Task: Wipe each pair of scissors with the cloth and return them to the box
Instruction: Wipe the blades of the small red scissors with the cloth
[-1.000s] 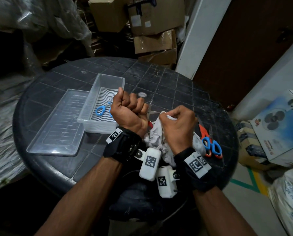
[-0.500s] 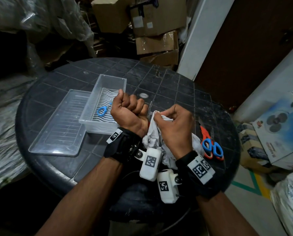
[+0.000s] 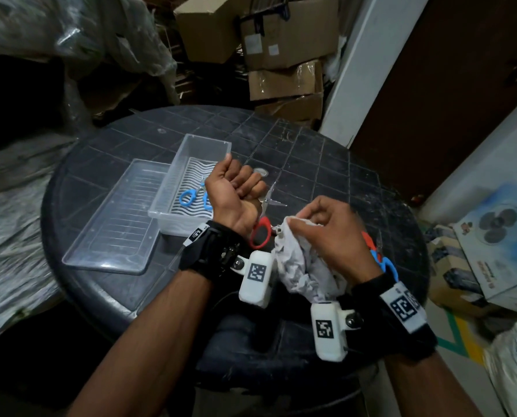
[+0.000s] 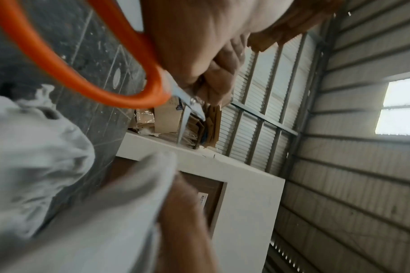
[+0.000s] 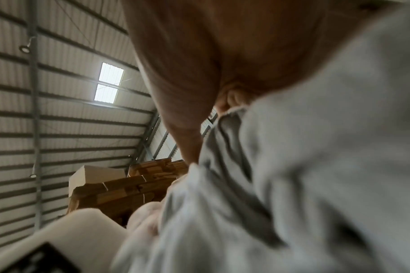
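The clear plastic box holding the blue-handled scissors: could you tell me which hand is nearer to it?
Left. The left hand, gripping the red-handled scissors, sits right at the clear plastic box's right side. The right hand, holding the white cloth, is farther right.

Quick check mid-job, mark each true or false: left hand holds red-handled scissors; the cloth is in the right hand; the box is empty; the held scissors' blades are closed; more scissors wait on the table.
1. The left hand grips red-handled scissors. True.
2. The right hand holds the white cloth. True.
3. The clear box is empty. False: blue-handled scissors lie inside.
4. The held blades are closed. False: they are spread apart.
5. Scissors lie on the table by the right wrist. True.
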Demonstrator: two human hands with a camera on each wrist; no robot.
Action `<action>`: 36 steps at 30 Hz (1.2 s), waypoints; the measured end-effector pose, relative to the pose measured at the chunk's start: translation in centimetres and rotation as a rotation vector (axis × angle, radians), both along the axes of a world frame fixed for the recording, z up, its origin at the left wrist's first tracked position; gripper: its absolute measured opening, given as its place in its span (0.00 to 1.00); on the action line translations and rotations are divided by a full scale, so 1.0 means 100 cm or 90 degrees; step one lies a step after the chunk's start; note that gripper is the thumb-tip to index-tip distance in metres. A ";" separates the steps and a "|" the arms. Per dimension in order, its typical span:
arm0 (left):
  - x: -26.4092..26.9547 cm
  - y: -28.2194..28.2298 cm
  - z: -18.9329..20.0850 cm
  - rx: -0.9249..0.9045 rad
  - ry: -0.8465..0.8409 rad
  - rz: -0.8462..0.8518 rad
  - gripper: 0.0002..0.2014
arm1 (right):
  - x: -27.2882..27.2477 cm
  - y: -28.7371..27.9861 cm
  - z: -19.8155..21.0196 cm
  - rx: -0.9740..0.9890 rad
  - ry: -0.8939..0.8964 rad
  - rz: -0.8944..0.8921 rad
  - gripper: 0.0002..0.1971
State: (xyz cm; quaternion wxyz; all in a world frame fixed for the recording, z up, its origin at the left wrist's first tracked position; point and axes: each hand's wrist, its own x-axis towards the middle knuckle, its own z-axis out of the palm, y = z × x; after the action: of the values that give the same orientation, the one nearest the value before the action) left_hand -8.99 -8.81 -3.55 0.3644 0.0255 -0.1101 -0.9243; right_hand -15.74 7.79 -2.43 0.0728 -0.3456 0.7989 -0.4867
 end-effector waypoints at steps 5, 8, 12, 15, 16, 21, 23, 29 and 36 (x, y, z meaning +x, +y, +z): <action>-0.004 -0.006 -0.001 0.029 0.066 -0.014 0.28 | 0.006 -0.005 -0.005 0.010 -0.153 0.155 0.07; -0.006 -0.004 -0.001 0.011 0.058 -0.030 0.29 | 0.007 -0.009 -0.005 -0.026 -0.196 0.191 0.04; -0.011 0.004 0.002 -0.010 0.031 -0.031 0.25 | 0.005 -0.009 -0.006 -0.085 -0.215 0.175 0.04; -0.011 0.005 0.000 -0.039 0.012 -0.030 0.16 | 0.000 -0.011 -0.011 -0.142 -0.252 0.129 0.06; -0.010 0.005 -0.002 -0.069 -0.015 -0.041 0.15 | -0.003 -0.012 -0.012 -0.167 -0.259 0.114 0.06; -0.018 0.014 -0.005 -0.339 -0.270 -0.088 0.05 | -0.010 -0.014 -0.009 -0.269 -0.247 0.034 0.05; -0.020 0.019 -0.009 -0.455 -0.319 -0.105 0.02 | -0.014 -0.014 -0.008 -0.285 -0.238 0.024 0.06; -0.022 0.021 -0.013 -0.541 -0.325 -0.123 0.04 | -0.023 -0.012 -0.011 -0.282 -0.189 0.042 0.09; -0.023 0.024 -0.015 -0.581 -0.316 0.044 0.09 | -0.031 -0.006 -0.013 -0.278 -0.168 -0.030 0.05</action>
State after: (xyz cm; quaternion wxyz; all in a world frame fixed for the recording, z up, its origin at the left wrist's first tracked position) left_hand -11.28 -6.43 -5.08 0.3314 0.0857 -0.5841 -0.7360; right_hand -18.89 7.18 -3.74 0.0889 -0.2677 0.6661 -0.6904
